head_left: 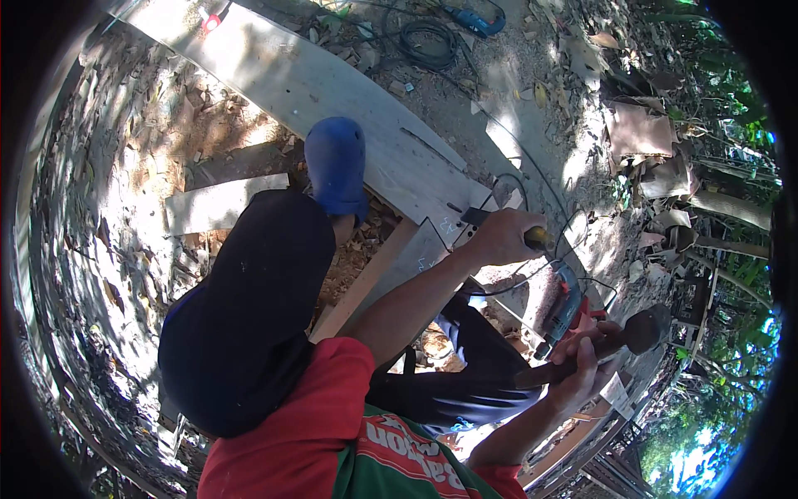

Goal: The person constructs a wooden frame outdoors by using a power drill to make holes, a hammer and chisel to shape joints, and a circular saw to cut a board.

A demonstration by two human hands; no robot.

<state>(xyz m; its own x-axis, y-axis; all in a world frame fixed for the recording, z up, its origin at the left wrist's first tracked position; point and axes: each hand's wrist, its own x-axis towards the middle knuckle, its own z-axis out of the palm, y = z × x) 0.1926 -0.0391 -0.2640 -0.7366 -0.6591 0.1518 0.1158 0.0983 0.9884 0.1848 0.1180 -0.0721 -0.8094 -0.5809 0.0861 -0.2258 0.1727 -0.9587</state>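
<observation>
Got my left hand (pixel 504 235) stretched out, curled tight round what's probably a chisel (pixel 536 239) by the right end of the long plank (pixel 332 96); my right hand (pixel 582 376) grips a mallet (pixel 647 330), well right of that plank.

The shirt (pixel 278 416) carries large white lettering (pixel 406 453) on a red panel with thin pale edging, set against green cloth. The letters stand upside down in this view, run at a slant and sit in at least two rows; folds bend them and part of the print is cut off. On the grey board (pixel 407 259) there are small handwritten marks in pale strokes: one group (pixel 448 225) near its far end, another (pixel 422 264) lower down, toward the person. Whether these are figures or letters cannot be told.
</observation>
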